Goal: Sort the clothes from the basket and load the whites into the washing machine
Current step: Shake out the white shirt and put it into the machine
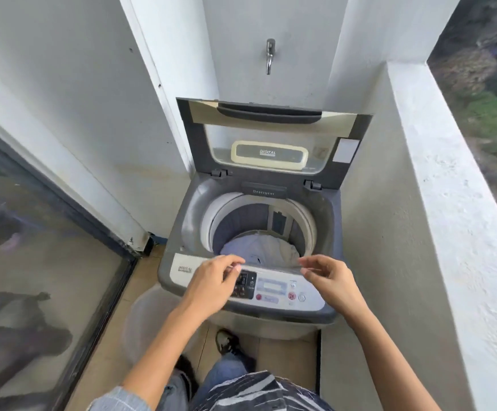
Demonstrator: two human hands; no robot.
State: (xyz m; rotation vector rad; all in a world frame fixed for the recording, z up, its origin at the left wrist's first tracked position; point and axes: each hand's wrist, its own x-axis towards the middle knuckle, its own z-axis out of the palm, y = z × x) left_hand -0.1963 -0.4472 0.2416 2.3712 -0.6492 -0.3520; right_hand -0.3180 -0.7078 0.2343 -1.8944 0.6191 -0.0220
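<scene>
Both hands hover empty over the control panel [271, 287] at lower centre — left hand [211, 280] and right hand [331, 280] about equally near, fingers loosely curled — with the whites [259, 252] just beyond their fingertips, down in the washing machine [324, 209] drum.

Chrome tap [269, 54] is mounted on white wall above, spout pointing down. Glass sliding door w/ dark frame [48, 247] is seen at left, reflections showing in pane; white parapet ledge [449, 188] runs along right, w/ blurred greenery [490, 111] beyond. Tan tiled floor [140, 292] is noted at bottom, dark shoe [226, 341] resting on it.
</scene>
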